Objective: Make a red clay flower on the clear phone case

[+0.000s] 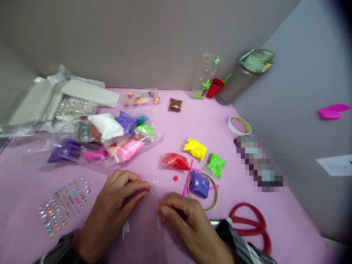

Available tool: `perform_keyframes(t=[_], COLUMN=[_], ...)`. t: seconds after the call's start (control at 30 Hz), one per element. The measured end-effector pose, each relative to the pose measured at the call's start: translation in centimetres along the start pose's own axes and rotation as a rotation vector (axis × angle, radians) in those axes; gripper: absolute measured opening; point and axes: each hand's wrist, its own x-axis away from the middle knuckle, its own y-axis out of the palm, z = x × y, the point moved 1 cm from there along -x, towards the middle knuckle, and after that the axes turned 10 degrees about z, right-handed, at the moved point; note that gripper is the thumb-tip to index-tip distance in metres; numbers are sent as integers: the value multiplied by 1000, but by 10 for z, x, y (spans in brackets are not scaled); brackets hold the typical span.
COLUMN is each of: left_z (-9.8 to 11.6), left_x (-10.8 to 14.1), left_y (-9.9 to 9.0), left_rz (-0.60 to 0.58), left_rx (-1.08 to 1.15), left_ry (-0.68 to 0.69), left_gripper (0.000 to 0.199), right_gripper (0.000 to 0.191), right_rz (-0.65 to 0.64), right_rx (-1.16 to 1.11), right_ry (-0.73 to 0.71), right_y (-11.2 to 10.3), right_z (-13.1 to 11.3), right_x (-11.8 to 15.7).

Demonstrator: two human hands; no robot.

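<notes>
My left hand is closed, with a small bit of red clay pinched between thumb and finger. It hovers over the upper part of a clear phone case lying on the pink table. My right hand has its fingers curled and its thumb and index finger closed at the case's right edge. A small red clay ball lies just beyond the hands. Farther back are packets of red clay, yellow clay and green clay. A purple clay packet rests on a tape roll.
Red-handled scissors lie partly under my right sleeve. At left are a gem sticker sheet and bagged clay packets. Decorated cases, a bottle and a red cup are at the back; a white tape roll is at right.
</notes>
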Motion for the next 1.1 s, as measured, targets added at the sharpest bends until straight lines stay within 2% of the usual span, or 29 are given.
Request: perform_keyframes(t=[0.57, 0.8, 0.9, 1.1], left_z=[0, -2, 0, 2], left_x=[0, 3, 3, 2], left_y=[-4, -6, -7, -7], left_rz=[-35, -70, -75, -45], left_rx=[-10, -15, -8, -34], left_ry=[-37, -3, -10, 57], left_gripper=[14, 9, 8, 12], right_gripper=[34, 33, 29, 27], right_rz=[-18, -20, -12, -29], right_rx=[42, 95, 183, 628], right_ry=[12, -35, -128, -561], right_y=[0, -1, -1, 9], right_z=[0, -5, -5, 4], right_x=[2, 2, 3, 8])
